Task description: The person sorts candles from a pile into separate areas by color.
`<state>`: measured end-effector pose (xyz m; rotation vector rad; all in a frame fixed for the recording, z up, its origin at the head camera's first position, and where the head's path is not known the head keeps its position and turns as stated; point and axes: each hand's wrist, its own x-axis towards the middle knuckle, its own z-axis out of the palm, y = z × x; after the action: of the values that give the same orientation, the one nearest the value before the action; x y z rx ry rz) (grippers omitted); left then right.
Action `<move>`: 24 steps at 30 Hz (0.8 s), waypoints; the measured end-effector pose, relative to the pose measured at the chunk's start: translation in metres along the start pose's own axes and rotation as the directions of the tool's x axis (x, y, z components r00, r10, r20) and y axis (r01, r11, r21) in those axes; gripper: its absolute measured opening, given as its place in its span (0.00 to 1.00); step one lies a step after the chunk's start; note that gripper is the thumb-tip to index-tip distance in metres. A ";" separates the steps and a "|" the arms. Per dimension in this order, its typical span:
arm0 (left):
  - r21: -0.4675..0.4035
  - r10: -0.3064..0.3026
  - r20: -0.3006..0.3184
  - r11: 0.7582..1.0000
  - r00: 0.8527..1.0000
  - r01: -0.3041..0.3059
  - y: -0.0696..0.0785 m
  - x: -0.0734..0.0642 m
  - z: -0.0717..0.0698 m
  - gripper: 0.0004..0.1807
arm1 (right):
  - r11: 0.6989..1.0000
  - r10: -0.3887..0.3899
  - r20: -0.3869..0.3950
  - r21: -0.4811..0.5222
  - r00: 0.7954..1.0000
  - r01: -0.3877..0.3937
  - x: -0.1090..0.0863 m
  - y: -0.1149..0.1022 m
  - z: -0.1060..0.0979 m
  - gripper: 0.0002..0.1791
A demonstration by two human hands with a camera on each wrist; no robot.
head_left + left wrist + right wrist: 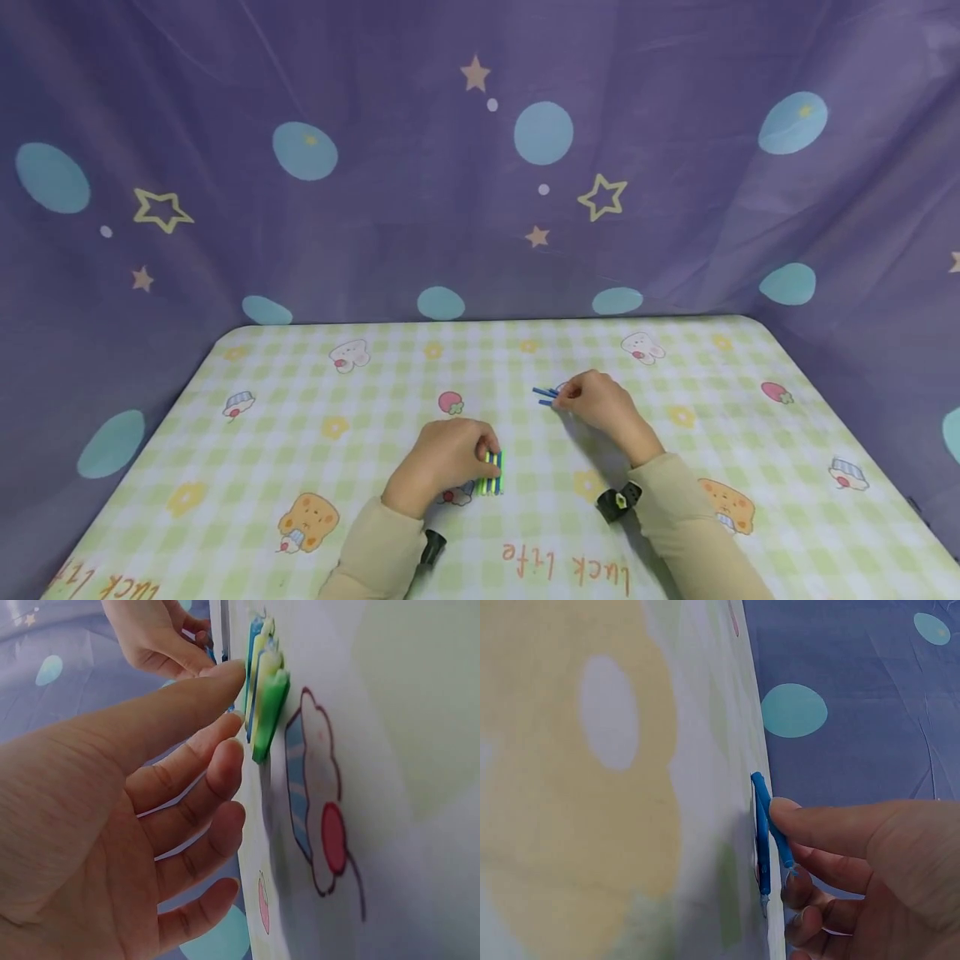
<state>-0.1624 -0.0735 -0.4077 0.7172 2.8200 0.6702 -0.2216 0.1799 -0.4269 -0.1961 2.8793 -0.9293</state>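
A row of thin candles (491,483) in green, yellow and blue lies on the table, one beside another. My left hand (453,454) is at this row, its thumb and index fingertips right at the candles; in the left wrist view the other fingers are relaxed and slightly bent, and a green candle (271,716) lies nearest the camera. Farther back and to the right, my right hand (600,404) pinches a blue candle (781,841) between thumb and fingers. Another blue candle (762,847) lies close beside it, and several blue candle ends (543,396) stick out left of the fingers.
A green-and-white checked tablecloth (390,358) with printed cakes, bears and strawberries covers the table. Behind it hangs a purple curtain (390,233) with stars and blue ovals. A black strap piece (618,502) shows beside the right sleeve (682,517).
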 end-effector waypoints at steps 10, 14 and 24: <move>0.033 0.006 -0.041 0.999 0.999 -0.005 0.006 -0.004 0.007 0.11 | 1.000 0.015 -0.001 -0.021 1.000 -0.015 -0.004 0.001 0.002 0.09; 0.047 0.002 -0.046 0.999 0.999 0.000 0.007 -0.002 0.006 0.10 | 1.000 0.017 -0.009 -0.020 1.000 -0.018 -0.003 -0.001 -0.001 0.08; 0.088 -0.004 -0.077 0.996 0.997 0.011 0.008 -0.002 0.009 0.07 | 1.000 -0.006 -0.037 -0.027 0.999 0.005 -0.004 -0.001 -0.007 0.06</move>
<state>-0.1548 -0.0646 -0.4116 0.7096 2.9368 0.5870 -0.2182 0.1837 -0.4208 -0.1908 2.9281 -0.9056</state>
